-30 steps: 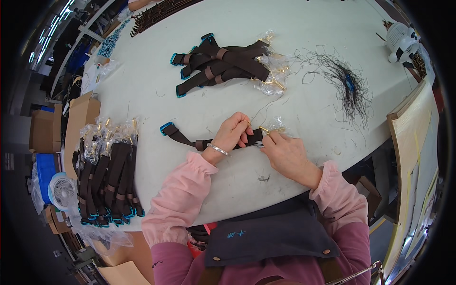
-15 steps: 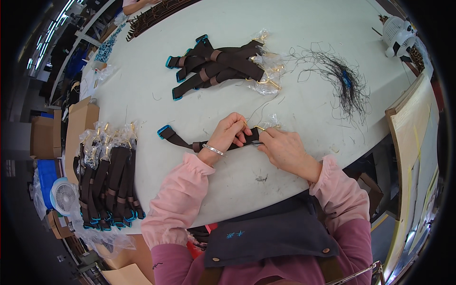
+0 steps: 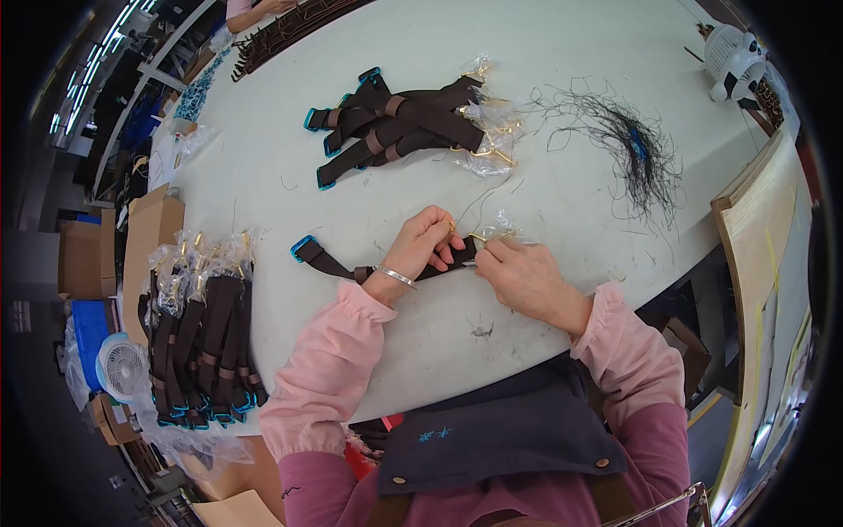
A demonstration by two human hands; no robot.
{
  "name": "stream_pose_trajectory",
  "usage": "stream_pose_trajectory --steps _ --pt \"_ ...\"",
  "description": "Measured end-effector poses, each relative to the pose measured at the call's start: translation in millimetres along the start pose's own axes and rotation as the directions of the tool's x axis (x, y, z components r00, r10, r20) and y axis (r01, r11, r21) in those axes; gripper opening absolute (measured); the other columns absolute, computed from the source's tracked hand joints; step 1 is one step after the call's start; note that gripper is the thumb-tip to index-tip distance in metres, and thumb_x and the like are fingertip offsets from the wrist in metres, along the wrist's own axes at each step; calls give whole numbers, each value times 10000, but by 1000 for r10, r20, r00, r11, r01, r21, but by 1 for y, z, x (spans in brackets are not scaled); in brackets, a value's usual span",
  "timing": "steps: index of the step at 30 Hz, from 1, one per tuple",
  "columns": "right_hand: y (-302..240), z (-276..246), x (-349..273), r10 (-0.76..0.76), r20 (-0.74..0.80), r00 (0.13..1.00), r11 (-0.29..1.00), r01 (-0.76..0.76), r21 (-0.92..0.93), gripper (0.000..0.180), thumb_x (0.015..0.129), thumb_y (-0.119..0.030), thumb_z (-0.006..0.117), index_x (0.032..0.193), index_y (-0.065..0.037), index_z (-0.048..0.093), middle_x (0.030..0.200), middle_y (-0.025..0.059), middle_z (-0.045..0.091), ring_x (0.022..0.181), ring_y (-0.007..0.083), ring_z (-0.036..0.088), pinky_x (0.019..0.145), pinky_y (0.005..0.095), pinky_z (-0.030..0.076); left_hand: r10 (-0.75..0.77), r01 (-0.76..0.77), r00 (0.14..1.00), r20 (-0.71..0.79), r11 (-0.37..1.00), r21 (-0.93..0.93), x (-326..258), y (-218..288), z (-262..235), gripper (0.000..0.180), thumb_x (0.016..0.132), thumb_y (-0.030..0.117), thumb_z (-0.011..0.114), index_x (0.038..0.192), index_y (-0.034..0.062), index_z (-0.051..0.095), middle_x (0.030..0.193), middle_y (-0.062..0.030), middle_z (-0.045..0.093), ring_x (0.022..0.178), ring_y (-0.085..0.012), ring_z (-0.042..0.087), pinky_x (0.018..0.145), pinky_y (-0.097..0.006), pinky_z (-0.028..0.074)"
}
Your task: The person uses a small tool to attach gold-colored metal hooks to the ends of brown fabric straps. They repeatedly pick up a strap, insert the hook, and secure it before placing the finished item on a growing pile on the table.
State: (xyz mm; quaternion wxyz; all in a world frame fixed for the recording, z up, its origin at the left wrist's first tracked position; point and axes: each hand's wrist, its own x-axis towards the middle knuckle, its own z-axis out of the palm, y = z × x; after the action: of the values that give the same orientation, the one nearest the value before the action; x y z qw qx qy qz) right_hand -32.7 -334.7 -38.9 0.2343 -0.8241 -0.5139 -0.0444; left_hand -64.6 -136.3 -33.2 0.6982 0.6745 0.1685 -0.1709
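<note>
A dark brown strap [image 3: 323,260] lies across the table before me, with a blue buckle [image 3: 304,248] at its left end and a brown keeper loop. My left hand [image 3: 423,246], wearing a silver bangle, is closed on the strap near its right end, thumb and forefinger pinched. Closed fingers of my right hand [image 3: 529,277] meet the same end from the right, beside a gold metal fitting [image 3: 477,235] and clear plastic wrap [image 3: 505,225]. A greyish metallic sliver shows between the hands; what my right fingers grip is hidden. Loose dark thread [image 3: 483,200] rises above them.
Similar straps [image 3: 399,119] with wrapped gold fittings lie piled farther off. Another bundle of straps [image 3: 206,338] hangs over the table's left edge. A tangle of black threads [image 3: 639,154] lies at right. Small fan [image 3: 121,367] left, white fan [image 3: 736,66] far right. Another person's hand [image 3: 277,7] shows far off.
My hands stay at the same end of the strap with almost no change in grip. The whole view has shifted very slightly.
</note>
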Motion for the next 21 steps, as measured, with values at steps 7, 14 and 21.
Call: stream_pose_trajectory --steps 7,14,21 --pt "2 -18 -13 188 20 982 980 -189 64 206 772 -177 654 824 -47 503 788 68 529 676 238 609 512 359 464 205 -254 930 304 958 131 -2 60 8 195 857 217 567 961 52 560 877 -43 613 684 -105 568 588 -261 483" --pt "27 -20 -11 270 14 963 958 -270 97 227 780 -197 652 854 -36 510 809 94 548 668 281 604 536 375 461 534 -481 765 361 102 871 -9 -3 18 317 713 199 704 913 51 507 811 -77 535 700 -210 582 547 -339 465" --pt "12 -25 -16 231 23 973 970 -232 73 227 776 -204 658 837 -45 509 777 81 537 652 260 605 511 366 458 596 -447 650 471 -201 872 -2 -21 23 150 690 52 571 822 39 500 727 -75 499 630 -201 565 478 -321 454"
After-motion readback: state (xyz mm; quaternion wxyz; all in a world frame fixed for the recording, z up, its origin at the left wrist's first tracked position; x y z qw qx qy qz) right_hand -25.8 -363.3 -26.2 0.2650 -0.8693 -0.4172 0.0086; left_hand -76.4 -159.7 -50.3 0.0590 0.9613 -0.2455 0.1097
